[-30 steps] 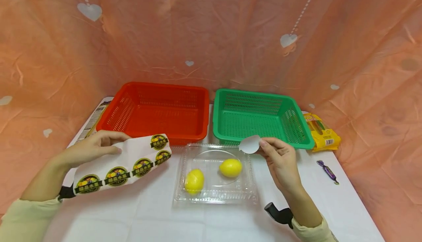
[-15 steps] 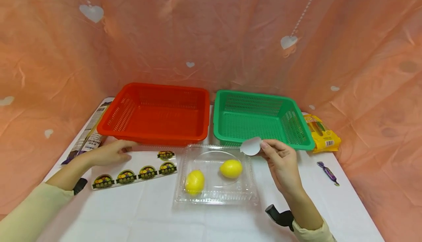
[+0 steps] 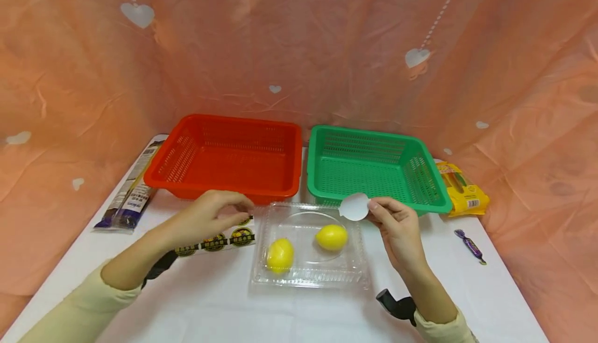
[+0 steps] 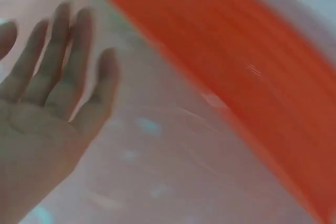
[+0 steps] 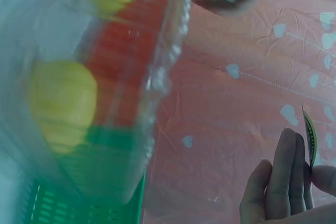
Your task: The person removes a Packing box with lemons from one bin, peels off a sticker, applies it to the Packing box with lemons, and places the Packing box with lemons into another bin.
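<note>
Since half a second ago, the left hand (image 3: 210, 218) has come inward over the white sheet of round, fruit-printed stickers (image 3: 242, 236), while the right hand (image 3: 397, 229) has stayed put.

From the head view, I see a bench (image 3: 299, 317) under white cloth, backed by a peach-orange curtain (image 3: 299, 37) with pale hearts. A red perforated plastic basket (image 3: 233, 166) stands to the left of a green perforated plastic basket (image 3: 359, 174). In front sits a clear ridged plastic box (image 3: 308, 277) with two yellow lemons (image 3: 280, 255) inside, apart from each other. The sheet lies just left of the box; whether the left hand touches it I cannot tell. That hand holds nothing, thumb and fingers apart. The right hand pinches a rounded, pale-backed sticker (image 3: 354, 207) by the box's far right corner. Purple-and-silver packets (image 3: 131, 197) lie along the left edge, a yellow packet (image 3: 467, 197) beside the green basket, and a purple-wrapped candy (image 3: 471, 247) near the right edge. White cloth stretches between candy and box.

At the left wrist, all blurred, the fingers spread beside the slanting red basket.

At the right wrist, the box looms on the left, red and green showing through its wall; the sticker stands edge-on against the thumb and fingers.
</note>
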`<action>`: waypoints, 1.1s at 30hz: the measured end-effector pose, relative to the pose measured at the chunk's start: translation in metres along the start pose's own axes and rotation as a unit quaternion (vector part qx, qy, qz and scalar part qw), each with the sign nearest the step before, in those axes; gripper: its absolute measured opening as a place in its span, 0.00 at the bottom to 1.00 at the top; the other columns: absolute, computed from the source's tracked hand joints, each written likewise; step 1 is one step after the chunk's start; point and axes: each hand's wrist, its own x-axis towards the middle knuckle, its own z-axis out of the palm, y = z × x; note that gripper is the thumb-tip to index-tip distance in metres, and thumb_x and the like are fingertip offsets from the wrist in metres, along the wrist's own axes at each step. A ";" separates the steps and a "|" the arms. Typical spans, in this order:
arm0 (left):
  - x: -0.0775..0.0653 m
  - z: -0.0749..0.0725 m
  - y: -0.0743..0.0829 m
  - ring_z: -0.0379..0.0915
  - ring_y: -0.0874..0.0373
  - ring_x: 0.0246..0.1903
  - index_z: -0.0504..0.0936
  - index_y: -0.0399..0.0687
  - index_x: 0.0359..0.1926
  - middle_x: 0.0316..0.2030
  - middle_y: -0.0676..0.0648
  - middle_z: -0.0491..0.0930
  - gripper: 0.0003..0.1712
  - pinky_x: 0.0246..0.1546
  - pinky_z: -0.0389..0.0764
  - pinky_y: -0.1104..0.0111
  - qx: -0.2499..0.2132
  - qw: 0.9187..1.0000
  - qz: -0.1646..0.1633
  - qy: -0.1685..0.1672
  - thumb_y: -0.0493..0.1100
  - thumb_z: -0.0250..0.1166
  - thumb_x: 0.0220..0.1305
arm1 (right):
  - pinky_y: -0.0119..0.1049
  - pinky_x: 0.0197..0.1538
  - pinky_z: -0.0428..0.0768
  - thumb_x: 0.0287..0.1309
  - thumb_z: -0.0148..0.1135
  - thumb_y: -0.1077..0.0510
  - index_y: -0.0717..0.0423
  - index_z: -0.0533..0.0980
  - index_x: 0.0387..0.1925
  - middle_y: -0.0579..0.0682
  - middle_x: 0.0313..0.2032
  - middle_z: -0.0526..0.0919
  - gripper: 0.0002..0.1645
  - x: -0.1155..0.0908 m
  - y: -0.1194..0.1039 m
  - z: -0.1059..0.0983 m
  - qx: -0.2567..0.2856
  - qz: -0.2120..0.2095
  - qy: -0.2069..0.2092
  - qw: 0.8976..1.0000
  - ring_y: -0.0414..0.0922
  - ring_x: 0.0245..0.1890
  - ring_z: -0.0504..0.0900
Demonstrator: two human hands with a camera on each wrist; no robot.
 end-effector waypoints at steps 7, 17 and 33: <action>0.030 0.051 0.077 0.75 0.58 0.56 0.82 0.43 0.56 0.54 0.51 0.81 0.17 0.58 0.76 0.60 -0.107 0.981 0.154 0.055 0.35 0.65 0.66 | 0.31 0.44 0.83 0.66 0.52 0.75 0.53 0.85 0.33 0.46 0.32 0.86 0.20 -0.004 0.004 0.003 -0.026 0.009 0.006 1.000 0.39 0.33 0.85; 0.043 0.091 0.101 0.68 0.51 0.63 0.64 0.37 0.72 0.67 0.45 0.67 0.36 0.59 0.76 0.64 -0.248 0.965 0.066 0.047 0.34 0.65 0.65 | 0.31 0.48 0.81 0.61 0.56 0.78 0.63 0.83 0.37 0.49 0.37 0.87 0.14 -0.009 0.009 0.013 -0.116 -0.107 -0.001 0.988 0.41 0.40 0.84; 0.053 0.107 0.092 0.80 0.52 0.48 0.70 0.28 0.61 0.55 0.36 0.75 0.22 0.52 0.81 0.61 -0.516 0.846 -0.031 0.130 0.30 0.59 0.68 | 0.35 0.56 0.78 0.62 0.68 0.61 0.69 0.82 0.41 0.69 0.53 0.77 0.12 -0.011 0.021 0.042 -0.230 -0.327 -0.080 0.913 0.52 0.54 0.77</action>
